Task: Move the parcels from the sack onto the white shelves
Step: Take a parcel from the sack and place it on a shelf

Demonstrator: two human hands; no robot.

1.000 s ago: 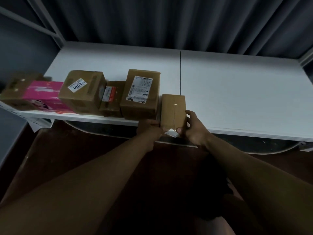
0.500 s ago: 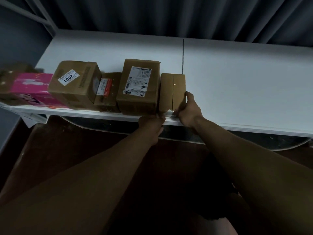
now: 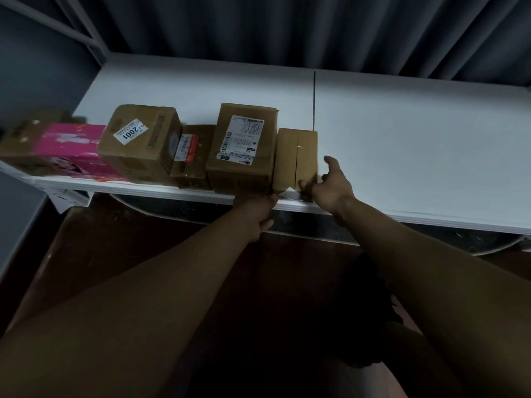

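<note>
Moved: right hand off the small box, grip released, fingertips blurred at its corner.
Left hand: fingers curled at the shelf edge, grasping nothing seen.
Box: looks light, stiff; take by its sides.

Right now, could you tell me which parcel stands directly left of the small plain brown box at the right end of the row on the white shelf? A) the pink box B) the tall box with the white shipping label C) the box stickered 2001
B: the tall box with the white shipping label stands directly against the left side of the small plain brown box on the white shelf.

Brown cardboard parcels and one pink box sit on the white shelf before grey pleated curtains.
</note>
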